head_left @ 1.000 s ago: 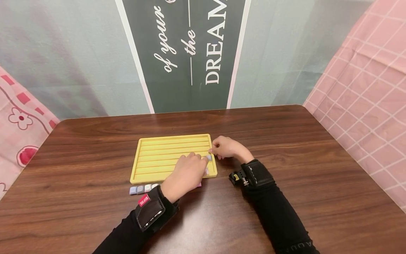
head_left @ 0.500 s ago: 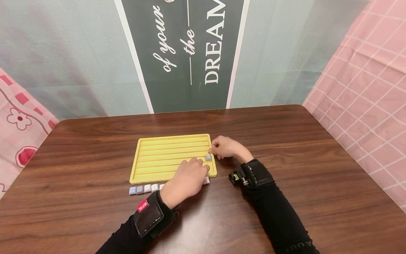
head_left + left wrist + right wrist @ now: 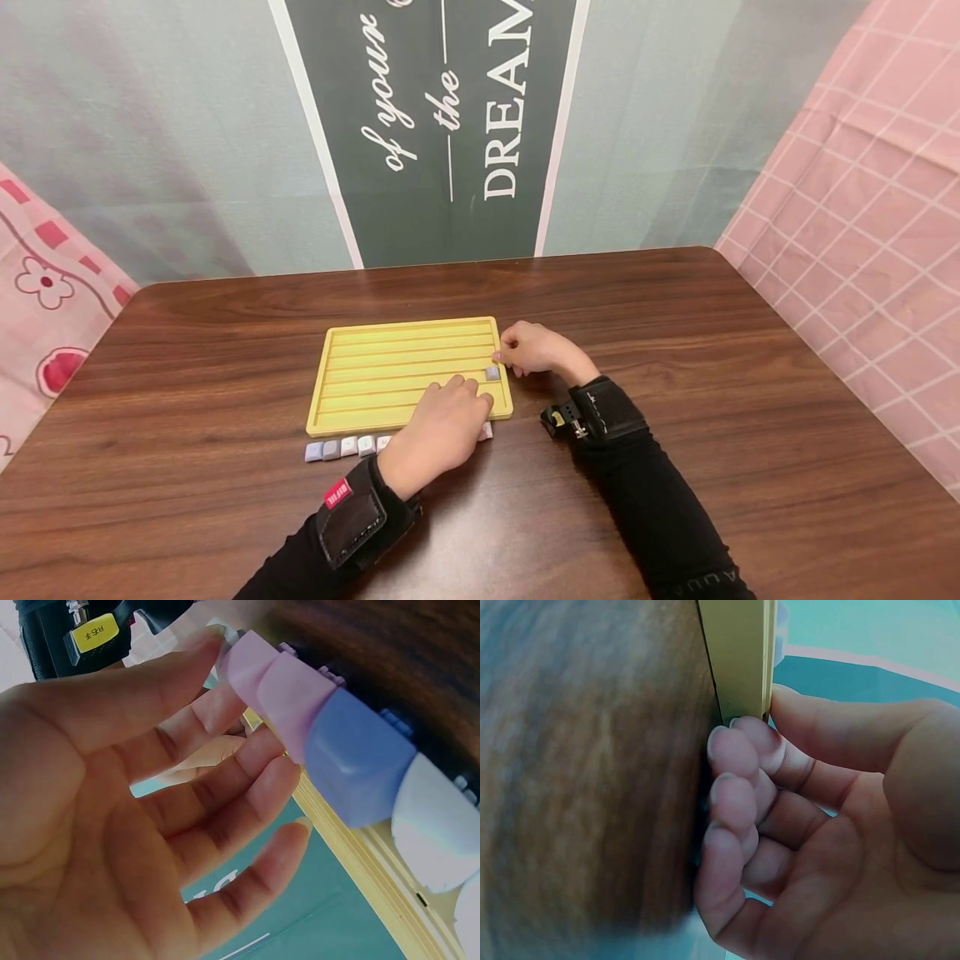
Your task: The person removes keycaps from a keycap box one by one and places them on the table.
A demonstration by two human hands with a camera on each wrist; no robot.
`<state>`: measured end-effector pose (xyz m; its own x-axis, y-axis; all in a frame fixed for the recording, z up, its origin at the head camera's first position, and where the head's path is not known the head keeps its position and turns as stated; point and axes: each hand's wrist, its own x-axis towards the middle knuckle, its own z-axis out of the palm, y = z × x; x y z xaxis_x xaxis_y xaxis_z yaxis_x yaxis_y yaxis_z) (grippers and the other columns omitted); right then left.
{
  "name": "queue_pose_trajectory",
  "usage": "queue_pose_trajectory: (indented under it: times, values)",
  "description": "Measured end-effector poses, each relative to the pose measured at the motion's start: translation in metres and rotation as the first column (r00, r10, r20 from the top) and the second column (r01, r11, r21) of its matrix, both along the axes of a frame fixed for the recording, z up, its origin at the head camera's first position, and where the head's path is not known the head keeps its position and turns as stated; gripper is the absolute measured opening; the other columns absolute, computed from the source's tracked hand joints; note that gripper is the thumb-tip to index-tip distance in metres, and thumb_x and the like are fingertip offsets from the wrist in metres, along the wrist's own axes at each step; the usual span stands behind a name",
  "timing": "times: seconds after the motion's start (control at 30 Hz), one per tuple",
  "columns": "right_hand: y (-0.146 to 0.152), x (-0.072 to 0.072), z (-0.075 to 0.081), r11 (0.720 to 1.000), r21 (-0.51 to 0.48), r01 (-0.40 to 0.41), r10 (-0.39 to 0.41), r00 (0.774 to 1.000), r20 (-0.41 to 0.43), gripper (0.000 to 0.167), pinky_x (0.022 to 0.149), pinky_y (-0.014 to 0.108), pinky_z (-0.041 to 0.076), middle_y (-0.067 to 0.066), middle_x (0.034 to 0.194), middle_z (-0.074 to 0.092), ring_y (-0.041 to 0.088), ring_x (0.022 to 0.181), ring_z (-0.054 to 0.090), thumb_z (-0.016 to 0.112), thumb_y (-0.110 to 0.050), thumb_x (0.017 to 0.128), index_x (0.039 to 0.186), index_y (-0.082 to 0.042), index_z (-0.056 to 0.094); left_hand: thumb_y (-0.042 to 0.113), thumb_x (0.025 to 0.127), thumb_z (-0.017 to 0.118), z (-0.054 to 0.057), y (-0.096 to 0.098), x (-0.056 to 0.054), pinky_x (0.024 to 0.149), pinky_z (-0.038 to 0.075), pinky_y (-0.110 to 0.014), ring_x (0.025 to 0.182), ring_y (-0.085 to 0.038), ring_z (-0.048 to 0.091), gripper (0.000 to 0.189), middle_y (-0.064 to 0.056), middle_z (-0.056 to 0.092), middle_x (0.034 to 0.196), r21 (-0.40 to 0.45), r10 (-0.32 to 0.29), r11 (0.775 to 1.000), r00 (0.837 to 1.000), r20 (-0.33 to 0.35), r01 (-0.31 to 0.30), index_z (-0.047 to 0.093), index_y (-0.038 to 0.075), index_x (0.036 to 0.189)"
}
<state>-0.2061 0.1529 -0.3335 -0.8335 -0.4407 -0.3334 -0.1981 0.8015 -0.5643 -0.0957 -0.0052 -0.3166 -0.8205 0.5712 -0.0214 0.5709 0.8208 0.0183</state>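
Note:
A shallow yellow tray (image 3: 397, 358) with ridges running lengthwise lies on the table. One grey-blue keycap (image 3: 492, 373) sits in it by the right wall. Along the tray's near side runs a row of keycaps (image 3: 348, 447), partly covered by my left hand (image 3: 444, 423). The left thumb and forefinger pinch a pale keycap (image 3: 226, 646) at the right end of this row. Beside it in the left wrist view are pink keycaps (image 3: 296, 701), a blue keycap (image 3: 360, 761) and white ones. My right hand (image 3: 536, 347) grips the tray's right edge, thumb on the rim, fingers curled against the side.
The brown wooden table (image 3: 675, 350) extends around the tray. A grey-green curtain (image 3: 660, 125) with a dark lettered panel hangs behind it, with pink cloths (image 3: 877, 192) at both sides. Each wrist wears a black strap (image 3: 367, 512).
My left hand has drawn back from the grey-blue keycap in the tray toward the row at the near side, uncovering that keycap. The right hand stays at the tray's edge.

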Motion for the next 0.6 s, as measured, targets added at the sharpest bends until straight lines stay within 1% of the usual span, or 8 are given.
queue_pose_trajectory:
  times: [0.13, 0.4, 0.6]
  values:
    - [0.0002, -0.0008, 0.0002, 1.0, -0.002, 0.001, -0.001, 1.0, 0.007, 0.03, 0.047, 0.024, 0.034, 0.003, 0.054, 0.052, 0.013, 0.047, 0.044, 0.056, -0.02, 0.092, 0.065, -0.006, 0.052, 0.023, 0.079, 0.069, 0.0003, 0.0003, -0.0002, 0.06, 0.041, -0.034, 0.078, -0.021, 0.053, 0.016, -0.005, 0.056, 0.079, 0.002, 0.005, 1.0, 1.0, 0.001, -0.005, 0.065, 0.01, 0.087]
    - [-0.0001, -0.0007, 0.0012, 1.0, -0.003, -0.001, 0.001, 1.0, 0.008, 0.031, 0.047, 0.024, 0.035, 0.003, 0.054, 0.053, 0.013, 0.047, 0.045, 0.055, -0.021, 0.092, 0.065, -0.006, 0.053, 0.025, 0.076, 0.071, 0.001, 0.0008, 0.0017, 0.058, 0.041, -0.033, 0.076, -0.021, 0.053, 0.016, -0.005, 0.055, 0.076, 0.008, -0.003, 1.0, 0.999, -0.035, 0.003, 0.065, 0.011, 0.08]
    - [-0.0004, -0.0012, 0.0014, 1.0, 0.0, 0.005, -0.005, 1.0, 0.014, 0.031, 0.047, 0.024, 0.035, 0.003, 0.054, 0.053, 0.013, 0.047, 0.045, 0.056, -0.021, 0.092, 0.065, -0.006, 0.052, 0.024, 0.076, 0.071, 0.0022, 0.0007, 0.0022, 0.058, 0.041, -0.033, 0.075, -0.021, 0.054, 0.016, -0.005, 0.055, 0.076, 0.013, -0.006, 1.0, 0.999, -0.043, 0.007, 0.065, 0.01, 0.08]
